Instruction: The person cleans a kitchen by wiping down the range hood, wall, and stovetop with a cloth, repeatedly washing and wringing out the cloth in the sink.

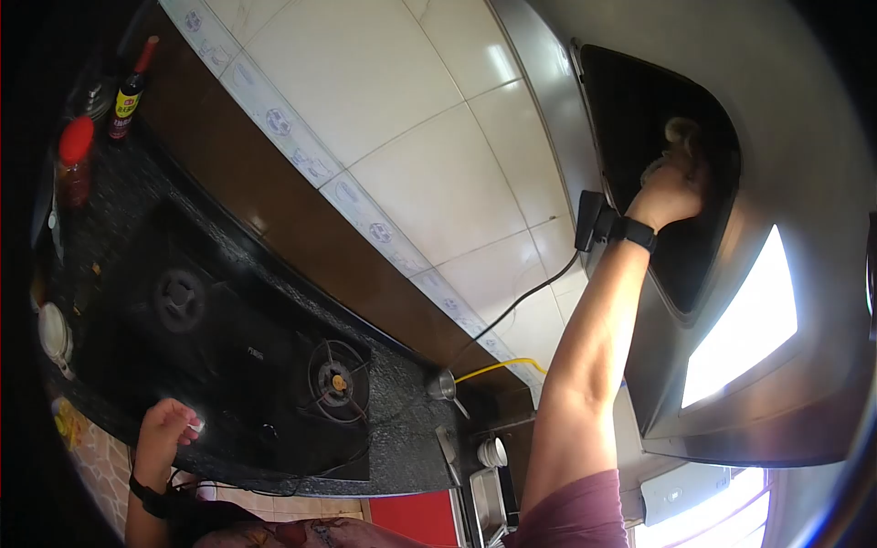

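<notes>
High on the right, my right hand [674,190] reaches to the dark panel [630,110] of the range hood [781,173]. Its fingers are curled and blurred around something pale I cannot make out. A black device [594,221] is strapped at that wrist, trailing a cable. Low on the left, my left hand [167,427] is closed, with a small white piece [195,426] between its fingertips. It hovers over the front of the black gas stove [247,402], whose near burner [338,382] has a round metal pan support.
A sauce bottle [126,105] and a red-lidded jar [76,164] stand at the counter's far left. A small metal pot [442,385], a cleaver-like blade [447,454] and white bowls [491,452] are near the sink [489,507]. A yellow hose [498,367] runs along the tiled wall [393,155].
</notes>
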`<move>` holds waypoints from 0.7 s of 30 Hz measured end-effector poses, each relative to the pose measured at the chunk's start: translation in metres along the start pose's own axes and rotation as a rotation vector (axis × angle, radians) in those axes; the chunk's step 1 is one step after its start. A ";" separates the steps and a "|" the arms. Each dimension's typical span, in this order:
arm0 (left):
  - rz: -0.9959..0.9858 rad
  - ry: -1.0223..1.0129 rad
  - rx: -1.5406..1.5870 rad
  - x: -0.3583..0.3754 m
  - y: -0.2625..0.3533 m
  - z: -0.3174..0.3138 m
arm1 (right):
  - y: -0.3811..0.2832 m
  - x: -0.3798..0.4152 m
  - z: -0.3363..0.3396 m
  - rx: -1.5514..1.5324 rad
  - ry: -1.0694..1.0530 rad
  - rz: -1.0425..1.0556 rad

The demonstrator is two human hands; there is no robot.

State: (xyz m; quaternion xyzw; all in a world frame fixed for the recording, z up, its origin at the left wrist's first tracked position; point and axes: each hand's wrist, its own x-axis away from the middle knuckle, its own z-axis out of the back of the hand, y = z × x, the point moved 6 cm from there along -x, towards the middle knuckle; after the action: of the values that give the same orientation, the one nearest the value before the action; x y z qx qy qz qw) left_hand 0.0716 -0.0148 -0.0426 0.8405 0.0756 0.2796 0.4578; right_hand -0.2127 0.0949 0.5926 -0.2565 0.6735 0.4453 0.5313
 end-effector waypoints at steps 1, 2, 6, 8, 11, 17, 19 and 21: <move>-0.011 0.044 0.009 0.000 0.002 0.003 | -0.004 0.009 0.006 0.006 -0.001 0.003; -0.012 0.049 0.034 0.002 0.003 0.001 | -0.006 0.022 0.016 0.034 -0.021 0.001; -0.017 -0.010 0.098 0.007 -0.003 -0.007 | 0.081 0.074 0.038 -0.638 0.031 -0.642; 0.000 -0.004 0.090 0.012 -0.005 -0.004 | 0.144 0.105 0.031 -1.120 0.123 -1.238; 0.018 0.027 0.096 0.019 -0.008 -0.001 | 0.151 0.091 0.019 -1.257 0.295 -1.239; 0.003 0.157 0.113 0.034 -0.010 0.024 | 0.037 0.039 -0.010 -1.567 0.687 -1.145; -0.001 0.185 0.117 0.039 -0.011 0.031 | 0.046 0.036 -0.018 -1.623 0.663 -1.145; -0.024 0.168 0.103 0.042 -0.014 0.039 | 0.066 0.034 -0.028 -1.666 0.616 -1.145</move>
State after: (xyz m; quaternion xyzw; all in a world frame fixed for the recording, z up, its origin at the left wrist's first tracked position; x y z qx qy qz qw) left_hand 0.1294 -0.0187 -0.0538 0.8356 0.1379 0.3394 0.4093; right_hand -0.2910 0.1064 0.5829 -0.9216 0.0392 0.3655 0.1243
